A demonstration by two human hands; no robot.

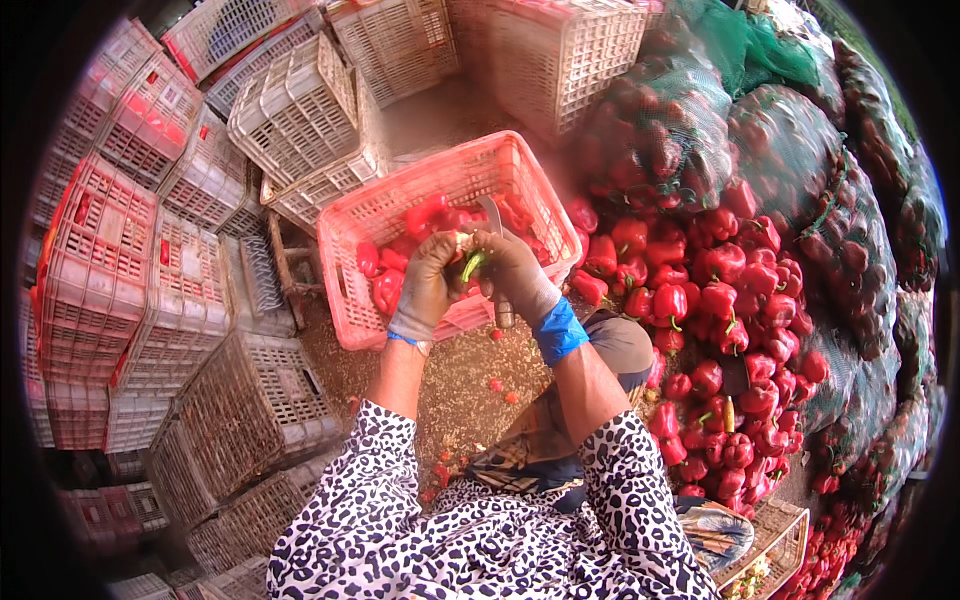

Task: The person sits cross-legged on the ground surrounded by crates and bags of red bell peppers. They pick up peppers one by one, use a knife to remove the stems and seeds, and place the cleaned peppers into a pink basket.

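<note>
My right hand [517, 274], in a soiled work glove with a blue band at the wrist, grips a knife. The knife's curved blade [492, 213] points up and away, and its handle end [504, 312] sticks out below my palm. Close against it, my left hand [424, 283], gloved too, has its fingers closed around a pepper core with a green stem [472, 266]. The stem shows between the two hands; most of the core is hidden by the fingers. Both hands are above the near side of a red plastic crate [345, 225], in which red bell peppers [388, 291] lie.
Loose red bell peppers [720, 300] are heaped at the right, with another handled tool [729, 412] lying on them. Behind them stand filled mesh sacks [667, 127]. Stacked plastic crates [97, 277] line the left. Seeds and scraps litter the floor [457, 382].
</note>
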